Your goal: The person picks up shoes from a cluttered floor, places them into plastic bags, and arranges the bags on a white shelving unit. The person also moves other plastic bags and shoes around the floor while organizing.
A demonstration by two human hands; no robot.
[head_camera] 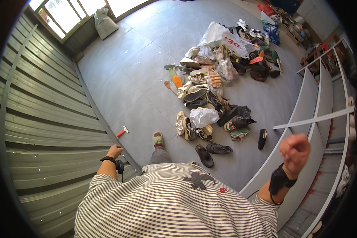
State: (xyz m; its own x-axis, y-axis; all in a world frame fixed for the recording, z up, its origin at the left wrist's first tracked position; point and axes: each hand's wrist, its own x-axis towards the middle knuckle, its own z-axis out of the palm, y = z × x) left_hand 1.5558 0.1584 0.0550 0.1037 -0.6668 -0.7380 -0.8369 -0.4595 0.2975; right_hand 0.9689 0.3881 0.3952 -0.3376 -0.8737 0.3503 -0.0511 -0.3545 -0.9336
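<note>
My left hand (pixel 115 151) hangs beside the corrugated metal wall, fingers loosely curled, with nothing seen in it. Up at the right, my right hand (pixel 295 153) is bent into a loose fist near the white shelving rack; whether its fingers hold anything is hidden. Ahead on the floor spreads a heap of shoes, with a white plastic bag (pixel 204 117), an orange insole (pixel 177 81) and a dark sneaker (pixel 189 129). Nearer to me lie a black slip-on shoe (pixel 204 156) and a black lace-up shoe (pixel 219 148). A red-handled scraper (pixel 122 131) lies by the wall.
The corrugated metal wall (pixel 56 131) runs along the left. White metal shelving (pixel 314 119) stands close at the right. A lone black shoe (pixel 262 139) lies beside it. A filled sack (pixel 105 23) leans below the window, and more bags (pixel 271 31) lie at the far right.
</note>
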